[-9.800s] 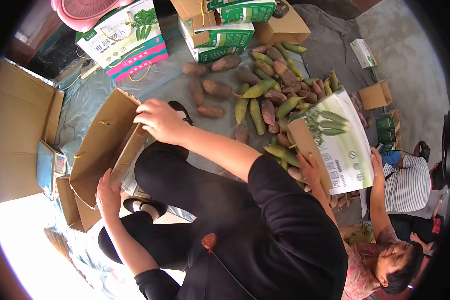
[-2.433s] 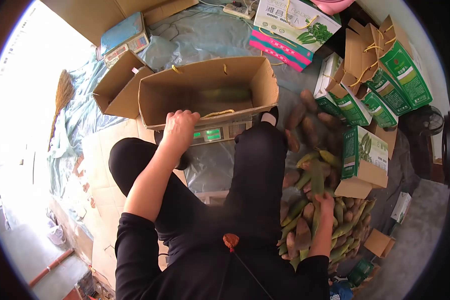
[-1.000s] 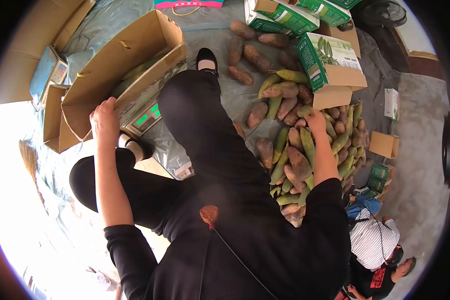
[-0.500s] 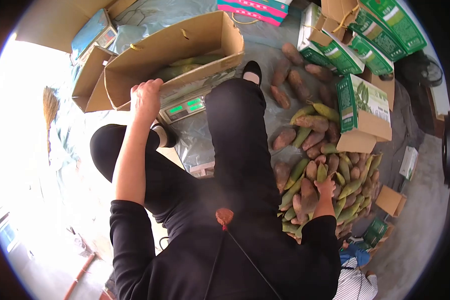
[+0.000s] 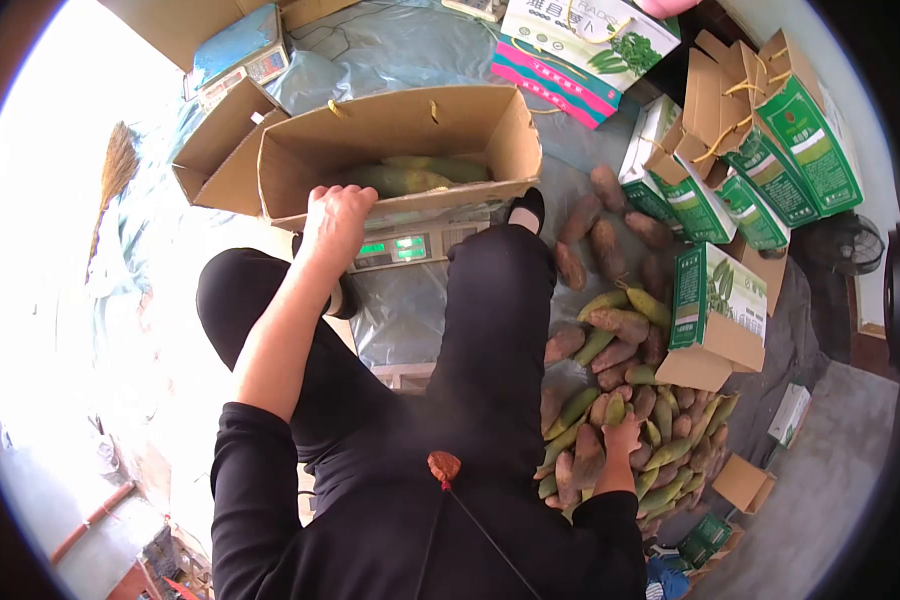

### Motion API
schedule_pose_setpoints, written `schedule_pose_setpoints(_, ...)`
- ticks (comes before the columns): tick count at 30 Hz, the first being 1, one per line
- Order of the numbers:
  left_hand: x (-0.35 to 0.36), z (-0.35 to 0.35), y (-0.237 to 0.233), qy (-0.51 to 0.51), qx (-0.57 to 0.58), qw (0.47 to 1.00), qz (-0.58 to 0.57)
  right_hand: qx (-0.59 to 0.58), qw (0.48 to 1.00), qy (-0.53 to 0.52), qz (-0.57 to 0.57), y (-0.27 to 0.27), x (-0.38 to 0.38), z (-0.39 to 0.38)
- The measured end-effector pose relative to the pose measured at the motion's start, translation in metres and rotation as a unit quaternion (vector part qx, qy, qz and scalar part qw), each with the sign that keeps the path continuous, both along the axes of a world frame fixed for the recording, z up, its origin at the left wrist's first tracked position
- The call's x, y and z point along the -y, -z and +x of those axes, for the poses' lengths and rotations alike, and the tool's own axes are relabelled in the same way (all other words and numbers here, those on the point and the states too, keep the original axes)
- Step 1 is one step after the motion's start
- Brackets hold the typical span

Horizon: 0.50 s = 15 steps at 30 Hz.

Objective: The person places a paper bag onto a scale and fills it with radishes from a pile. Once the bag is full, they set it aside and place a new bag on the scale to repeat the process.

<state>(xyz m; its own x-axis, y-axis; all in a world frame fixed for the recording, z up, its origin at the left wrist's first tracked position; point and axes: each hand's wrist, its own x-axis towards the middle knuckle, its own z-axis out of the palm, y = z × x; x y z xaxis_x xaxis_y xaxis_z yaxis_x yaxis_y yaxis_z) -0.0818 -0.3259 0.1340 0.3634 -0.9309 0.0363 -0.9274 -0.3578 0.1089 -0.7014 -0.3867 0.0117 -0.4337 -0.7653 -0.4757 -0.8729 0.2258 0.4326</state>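
My left hand (image 5: 338, 225) has its fingers hooked over the near rim of a long open cardboard box (image 5: 300, 155). Inside that box lie a few green radishes (image 5: 400, 180). Under the box a scale (image 5: 395, 248) shows its lit green displays. To the right, my right hand (image 5: 623, 440) reaches into a large pile of radishes (image 5: 670, 465), some green and some brown with soil. Its fingers are closed around the lower end of one green radish (image 5: 615, 408), which points away from me; the fingertips are partly hidden.
Several green-and-white cartons (image 5: 810, 140) stand at the back right, with another open carton (image 5: 715, 310) beside the pile. A pink-and-blue box (image 5: 555, 85) sits at the back. A blue scale (image 5: 238, 50) stands back left, and a fan (image 5: 855, 243) is at the far right.
The view has tilted up, so the boxes and pile appear lower in the frame. My left hand remains on the box rim and my right hand on the green radish.
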Motion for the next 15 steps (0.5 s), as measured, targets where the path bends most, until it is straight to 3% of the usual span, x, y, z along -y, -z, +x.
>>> schedule_pose_setpoints(2,-0.001,-0.001,-0.002,0.002,-0.018,1.0,0.007,0.02,0.999,-0.023,-0.018,-0.003,0.006,0.007)
schedule_pose_setpoints(6,-0.001,0.0,-0.002,0.001,-0.028,1.0,-0.003,0.292,0.94,-0.062,-0.164,-0.006,0.049,0.024)
schedule_pose_setpoints(8,-0.003,0.001,0.002,0.019,-0.016,0.998,-0.049,0.557,0.802,-0.042,-0.214,-0.026,0.076,0.061)
schedule_pose_setpoints(10,-0.002,0.001,0.003,0.018,-0.005,0.999,-0.038,0.662,0.717,-0.021,-0.218,-0.065,0.1,0.118)
schedule_pose_setpoints(11,-0.002,0.0,0.002,0.017,0.006,1.0,-0.024,0.67,0.71,-0.059,-0.209,-0.086,0.114,0.142)
schedule_pose_setpoints(15,-0.002,-0.001,-0.002,0.012,0.002,1.0,-0.013,0.792,0.564,-0.118,-0.202,-0.18,0.14,0.252)
